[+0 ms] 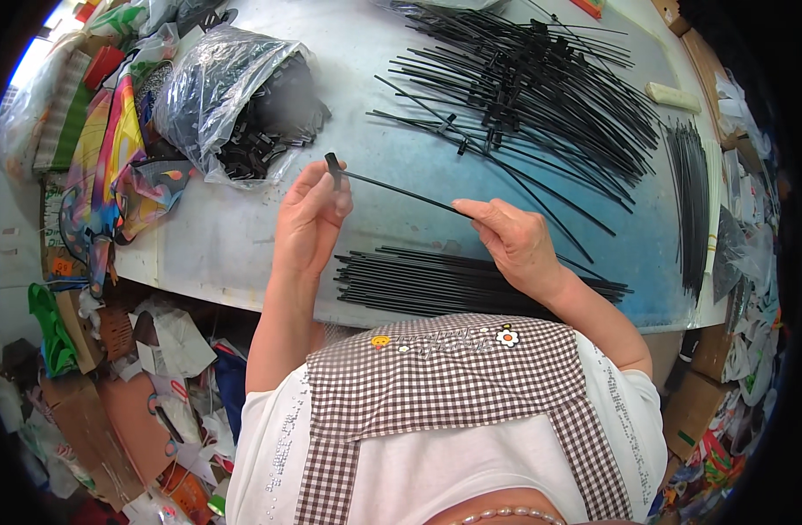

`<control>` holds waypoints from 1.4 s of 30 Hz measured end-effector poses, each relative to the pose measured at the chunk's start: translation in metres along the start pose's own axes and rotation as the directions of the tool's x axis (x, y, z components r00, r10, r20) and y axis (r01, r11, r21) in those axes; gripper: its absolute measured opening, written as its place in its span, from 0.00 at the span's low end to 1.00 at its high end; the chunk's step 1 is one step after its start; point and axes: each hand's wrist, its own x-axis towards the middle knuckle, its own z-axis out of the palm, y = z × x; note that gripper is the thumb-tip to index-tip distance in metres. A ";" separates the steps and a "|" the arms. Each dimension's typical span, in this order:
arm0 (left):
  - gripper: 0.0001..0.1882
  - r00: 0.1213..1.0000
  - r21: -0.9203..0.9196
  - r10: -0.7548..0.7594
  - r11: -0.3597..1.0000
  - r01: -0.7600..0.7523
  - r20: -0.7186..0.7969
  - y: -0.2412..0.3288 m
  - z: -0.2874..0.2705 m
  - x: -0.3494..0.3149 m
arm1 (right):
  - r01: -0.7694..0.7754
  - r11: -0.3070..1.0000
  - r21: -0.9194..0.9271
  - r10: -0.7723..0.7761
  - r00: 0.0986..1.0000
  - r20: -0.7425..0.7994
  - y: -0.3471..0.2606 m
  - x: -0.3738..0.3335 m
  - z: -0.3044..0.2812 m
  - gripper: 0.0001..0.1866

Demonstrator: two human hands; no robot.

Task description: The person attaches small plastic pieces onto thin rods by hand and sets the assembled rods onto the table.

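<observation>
My left hand (315, 206) pinches a small black plastic fitting (333, 166) between thumb and fingers. One end of a thin black rod (401, 192) meets this fitting; whether it sits inside it I cannot tell. The rod slants down to the right into my right hand (510, 241), closed around it with thumb and forefinger. Beneath my hands, near the front edge of the table, lies a bundle of plain black rods (418, 280). Left of my left hand, a clear plastic bag (213, 96) lies on its side, with several loose black fittings (261, 140) at its mouth.
At the back right spreads a big pile of black rods with fittings on them (523, 87). Another bundle of thin dark rods (688, 206) lies along the right edge, near a pale block (672, 97). Colourful fabric (112, 149) covers the left edge. Boxes and bags crowd the floor.
</observation>
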 end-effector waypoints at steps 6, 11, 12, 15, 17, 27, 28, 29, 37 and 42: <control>0.08 0.998 0.039 -0.065 0.997 0.064 0.006 0.001 -0.011 0.001 | 0.015 0.987 -0.158 -0.015 1.000 0.002 -0.007 0.002 -0.011 0.20; 0.07 0.970 0.100 -0.244 0.964 0.245 -0.021 -0.011 -0.007 -0.002 | 0.130 0.985 -0.112 -0.140 0.986 -0.095 -0.012 0.006 0.000 0.17; 0.08 0.941 0.127 -0.334 0.937 0.326 0.049 -0.031 0.010 -0.009 | 0.134 0.991 0.028 -0.131 0.987 -0.098 -0.014 0.008 0.011 0.16; 0.09 0.918 0.257 -0.390 0.896 0.362 0.070 -0.049 0.047 -0.012 | -0.009 0.987 0.159 0.019 0.998 -0.067 -0.017 0.021 0.009 0.16; 0.11 0.946 0.446 -0.324 0.845 0.296 -0.013 -0.045 0.059 -0.010 | -0.307 0.943 0.126 0.310 0.951 -0.007 -0.015 0.032 -0.002 0.15; 0.11 0.801 0.769 0.443 -0.639 -0.032 0.402 0.038 -0.062 0.057 | 0.017 0.981 -0.195 0.063 0.917 0.393 -0.007 -0.015 -0.015 0.10; 0.11 0.801 0.769 0.441 -0.638 -0.036 0.404 0.039 -0.063 0.058 | 0.014 0.981 -0.194 0.076 0.891 0.449 -0.007 -0.018 -0.014 0.10; 0.09 0.815 0.773 0.432 -0.633 -0.031 0.387 0.040 -0.064 0.058 | 0.012 0.981 -0.195 0.078 0.891 0.448 -0.005 -0.019 -0.013 0.10; 0.06 0.946 0.909 0.304 0.416 -0.027 -0.111 0.030 -0.051 0.034 | -0.091 0.996 0.020 0.083 0.963 0.257 0.008 -0.018 -0.010 0.06; 0.08 0.996 0.265 0.037 0.964 -0.014 -0.082 0.006 -0.015 0.007 | -0.310 0.940 0.144 0.297 0.949 0.107 -0.007 0.004 -0.005 0.06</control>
